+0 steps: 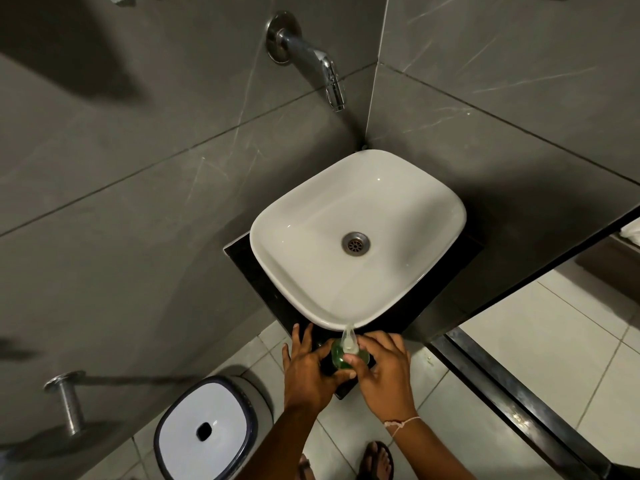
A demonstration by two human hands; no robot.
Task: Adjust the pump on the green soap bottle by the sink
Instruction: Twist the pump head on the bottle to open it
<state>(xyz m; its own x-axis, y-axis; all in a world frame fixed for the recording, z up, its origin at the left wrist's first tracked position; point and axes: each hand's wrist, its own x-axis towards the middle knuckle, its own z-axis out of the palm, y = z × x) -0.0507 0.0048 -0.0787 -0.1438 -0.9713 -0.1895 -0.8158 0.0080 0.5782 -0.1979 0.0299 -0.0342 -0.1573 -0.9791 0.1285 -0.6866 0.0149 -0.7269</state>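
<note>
Soap bottle at the near corner of the desk, in front of the sink.

The sink [287, 244] sits on the desk [239, 249] in the wall corner; the tap [311, 57] juts from the wall behind and above it; the soap bottle [341, 358] stands on the desk just before the sink's near rim, its pump [349, 340] on top; the left hand [308, 365] is at its left, the right hand [384, 372] at its right, both touching it; the bin [207, 427] stands on the floor to the lower left.
</note>
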